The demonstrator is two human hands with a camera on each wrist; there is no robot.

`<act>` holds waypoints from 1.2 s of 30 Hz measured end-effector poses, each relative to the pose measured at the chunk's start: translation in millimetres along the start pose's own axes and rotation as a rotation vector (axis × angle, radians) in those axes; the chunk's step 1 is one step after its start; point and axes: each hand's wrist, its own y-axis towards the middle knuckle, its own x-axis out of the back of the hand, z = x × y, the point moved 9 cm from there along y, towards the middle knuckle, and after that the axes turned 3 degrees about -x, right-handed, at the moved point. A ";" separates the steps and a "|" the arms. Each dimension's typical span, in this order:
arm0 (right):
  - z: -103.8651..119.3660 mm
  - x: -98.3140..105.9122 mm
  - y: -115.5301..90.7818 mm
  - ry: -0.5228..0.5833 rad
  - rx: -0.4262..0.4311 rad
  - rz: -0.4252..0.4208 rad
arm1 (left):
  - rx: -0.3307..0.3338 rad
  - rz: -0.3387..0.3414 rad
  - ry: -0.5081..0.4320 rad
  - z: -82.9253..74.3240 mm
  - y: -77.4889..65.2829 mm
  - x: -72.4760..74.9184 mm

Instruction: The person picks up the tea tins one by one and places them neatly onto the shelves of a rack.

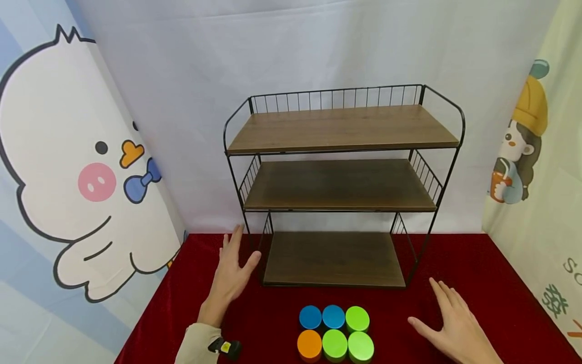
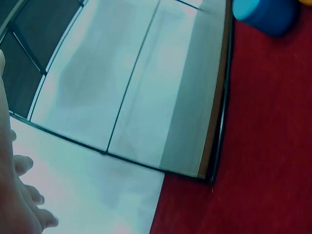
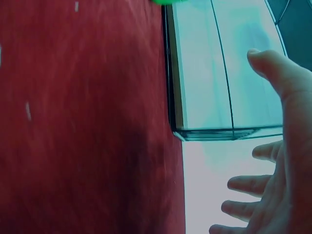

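Observation:
Two blue round containers (image 1: 310,317), three green ones (image 1: 334,345) and an orange one (image 1: 309,345) form two short rows on the red cloth. My left hand (image 1: 231,275) hovers left of the shelf with its fingers spread and nothing in it. To the right of the containers, my right hand (image 1: 456,323) is held with fingers apart, also holding nothing. Behind the containers stands a three-tier shelf (image 1: 341,184) with wooden boards and a black wire frame. A blue container (image 2: 273,14) shows at the top of the left wrist view.
Red cloth (image 1: 473,263) covers the table. A pale curtain (image 1: 318,45) hangs behind the shelf. Printed cloths with a cartoon bird (image 1: 59,151) at the left and a cartoon figure (image 1: 518,151) at the right enclose the sides.

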 end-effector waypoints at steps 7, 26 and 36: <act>17.4 -20.2 -5.1 0.094 -0.001 0.053 | -0.027 -0.068 -0.144 -9.9 6.9 -1.7; 48.9 -42.9 -7.0 0.270 0.077 0.144 | 0.052 -0.198 -0.373 -11.3 20.1 2.2; 64.6 -52.2 -6.8 0.282 0.193 0.182 | 0.096 -0.225 -0.425 -10.4 21.0 -3.1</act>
